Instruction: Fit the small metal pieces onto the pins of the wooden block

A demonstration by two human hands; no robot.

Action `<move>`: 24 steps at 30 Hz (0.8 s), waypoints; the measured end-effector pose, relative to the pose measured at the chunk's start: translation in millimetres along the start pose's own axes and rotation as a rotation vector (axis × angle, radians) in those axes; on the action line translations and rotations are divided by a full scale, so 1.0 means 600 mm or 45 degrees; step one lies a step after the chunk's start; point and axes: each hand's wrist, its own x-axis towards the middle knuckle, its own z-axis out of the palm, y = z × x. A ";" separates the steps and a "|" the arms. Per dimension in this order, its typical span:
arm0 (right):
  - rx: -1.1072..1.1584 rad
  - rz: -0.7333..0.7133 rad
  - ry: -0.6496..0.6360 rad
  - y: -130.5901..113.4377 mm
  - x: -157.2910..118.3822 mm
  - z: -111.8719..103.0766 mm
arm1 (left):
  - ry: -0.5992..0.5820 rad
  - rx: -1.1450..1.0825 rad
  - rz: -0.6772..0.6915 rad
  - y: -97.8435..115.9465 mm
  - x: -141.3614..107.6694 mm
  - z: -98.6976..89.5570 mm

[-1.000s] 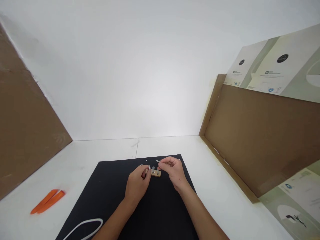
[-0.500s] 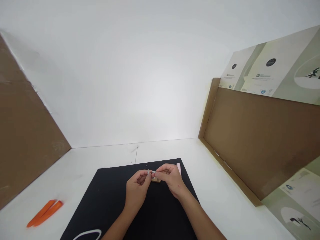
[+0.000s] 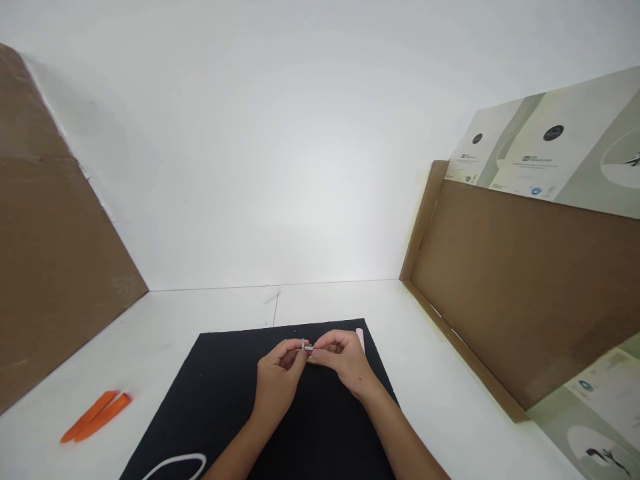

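Observation:
My left hand (image 3: 281, 373) is closed in a pinch on a small upright silvery metal piece (image 3: 303, 343) above the black mat (image 3: 225, 387). Opposite it, my right hand (image 3: 344, 360) pinches a short, thin silvery metal rod (image 3: 309, 348) that lies sideways. The two metal pieces meet or nearly meet between my fingertips; whether they are joined I cannot tell. Just below the fingertips shows the edge of a small tan-gold block (image 3: 313, 362), mostly covered by my right hand.
A pale pink stick-like thing (image 3: 361, 339) lies beyond my right hand. Two orange strips (image 3: 95, 417) rest on the white table at the left, and a white cord loop (image 3: 175, 459) is at the near left. Cardboard panels (image 3: 525, 280) stand on both sides.
The view has shifted slightly. Both hands keep their pinches close together, and the tan-gold block beneath them is more covered than before.

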 end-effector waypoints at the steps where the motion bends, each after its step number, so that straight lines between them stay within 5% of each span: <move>1: 0.001 -0.001 0.029 0.000 0.001 0.000 | -0.022 0.003 0.014 0.000 0.000 0.000; 8: -0.022 -0.008 0.135 -0.001 0.007 -0.004 | -0.106 0.025 0.085 -0.001 -0.003 0.001; 17: -0.011 -0.004 -0.102 -0.002 -0.001 -0.014 | -0.048 0.097 0.109 -0.010 0.000 -0.003; 24: -0.093 -0.055 0.092 -0.003 0.004 -0.008 | -0.159 0.241 0.303 -0.003 -0.001 -0.005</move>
